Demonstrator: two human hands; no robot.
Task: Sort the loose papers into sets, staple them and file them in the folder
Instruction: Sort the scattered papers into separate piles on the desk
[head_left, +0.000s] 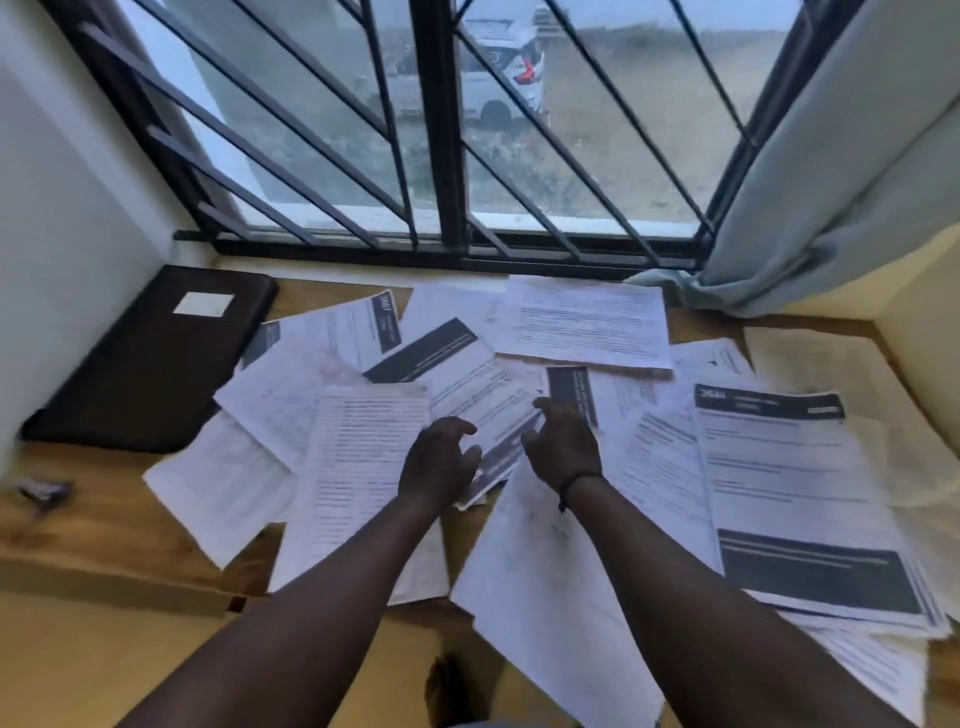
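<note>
Loose papers lie scattered and overlapping across a wooden table set below a barred window. Most sheets are white with printed text — several carry dark header bands. On the right side sits a thicker stack, its top page showing a dark band at the head and another near the foot. A dark folder with a small white label rests closed at the table's far left corner, its near edge touching the outermost sheets. Nearer on the left, apart from the papers, a small metallic object lies on the wood; it is too blurred to identify.

Both bare forearms reach forward to the middle of the spread. The left hand hovers over or rests on the sheets with fingers loosely curled and splayed, gripping nothing that can be seen. The right hand, with a dark band at its wrist, is just beside it, fingers bent toward a dark-banded page — whether it pinches that page cannot be told.

A pale curtain hangs at the window's right, its hem brushing the table. Outside stands a white car.
</note>
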